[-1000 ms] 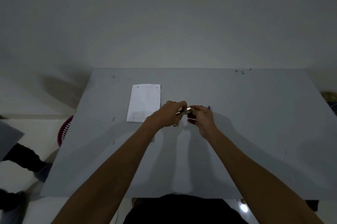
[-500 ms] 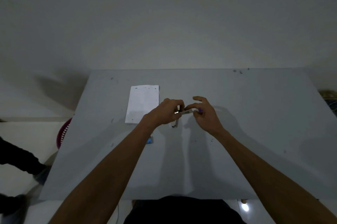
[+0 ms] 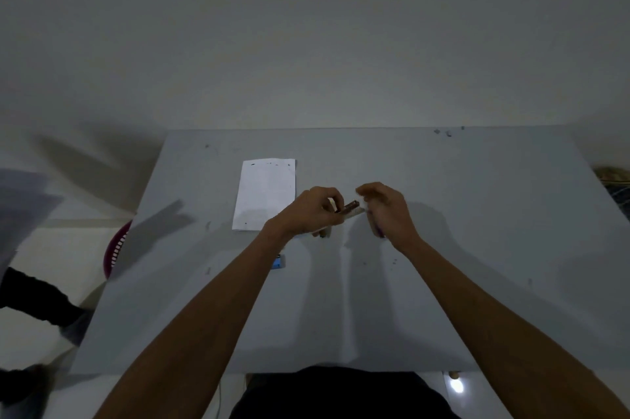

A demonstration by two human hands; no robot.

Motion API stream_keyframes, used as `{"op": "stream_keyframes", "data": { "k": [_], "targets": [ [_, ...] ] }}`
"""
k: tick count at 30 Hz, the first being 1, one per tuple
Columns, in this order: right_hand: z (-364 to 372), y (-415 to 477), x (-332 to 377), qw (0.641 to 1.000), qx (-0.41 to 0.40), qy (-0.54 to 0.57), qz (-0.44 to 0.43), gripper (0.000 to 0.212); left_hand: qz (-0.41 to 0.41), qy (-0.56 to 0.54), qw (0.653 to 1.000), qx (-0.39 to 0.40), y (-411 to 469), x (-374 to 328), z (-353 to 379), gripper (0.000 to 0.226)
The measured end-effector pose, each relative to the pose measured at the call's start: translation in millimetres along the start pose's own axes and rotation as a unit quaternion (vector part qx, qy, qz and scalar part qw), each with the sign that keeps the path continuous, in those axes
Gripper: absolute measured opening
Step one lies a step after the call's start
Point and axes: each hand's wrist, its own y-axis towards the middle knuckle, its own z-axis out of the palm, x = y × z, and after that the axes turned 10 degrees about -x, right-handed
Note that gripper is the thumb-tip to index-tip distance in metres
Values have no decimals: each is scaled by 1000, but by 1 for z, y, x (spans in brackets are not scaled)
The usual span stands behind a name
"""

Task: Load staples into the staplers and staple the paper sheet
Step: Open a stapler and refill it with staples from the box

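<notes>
On the grey table [image 3: 477, 248] lies a white paper sheet [image 3: 266, 193], left of both hands. My left hand [image 3: 313, 210] grips a small stapler [image 3: 349, 209] whose dark top and metal strip stick out to the right. My right hand [image 3: 388, 210] is just right of the stapler tip, fingers curled, and a purple piece [image 3: 380, 232] shows under its palm. Another small object [image 3: 324, 232] sits on the table below my left hand, mostly hidden. A small blue box [image 3: 278, 262] lies by my left forearm, partly covered.
A pink basket [image 3: 117, 248] stands on the floor off the table's left edge. A person in dark clothes [image 3: 34, 296] is on the far left, blurred. The wall rises right behind the table's far edge.
My right hand has drawn back from the stapler tip and curled its fingers, and the purple piece now shows lower, under the palm. The person at left has moved.
</notes>
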Motion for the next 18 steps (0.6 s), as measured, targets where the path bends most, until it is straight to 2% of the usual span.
{"op": "stream_keyframes", "data": {
  "k": [1, 3, 5, 7, 9, 15, 17, 18],
  "targets": [
    [3, 2, 0, 985, -22, 115, 125, 23, -39, -83, 996, 16, -2, -3, 2, 15],
    [7, 4, -8, 902, -29, 298, 312, 15, -136, -234, 961, 54, -3, -9, 8, 8],
    [11, 2, -20, 830, -21, 397, 392, 33, -240, -386, 886, 88, -4, -17, 17, 2],
    [15, -1, -26, 782, -16, 451, 430, 50, -314, -484, 810, 104, -6, -22, 27, 8],
    [17, -4, -26, 758, 0, 482, 440, 62, -350, -515, 774, 116, -9, -24, 34, 14],
    [17, -3, -10, 721, -27, 542, 431, 61, -387, -553, 732, 90, -8, -21, 40, 18],
    [14, -1, -7, 730, -41, 527, 433, 56, -393, -554, 730, 82, -7, -18, 41, 17],
    [15, -1, -5, 746, -55, 501, 436, 50, -391, -543, 739, 82, -7, -17, 40, 16]
  ]
}}
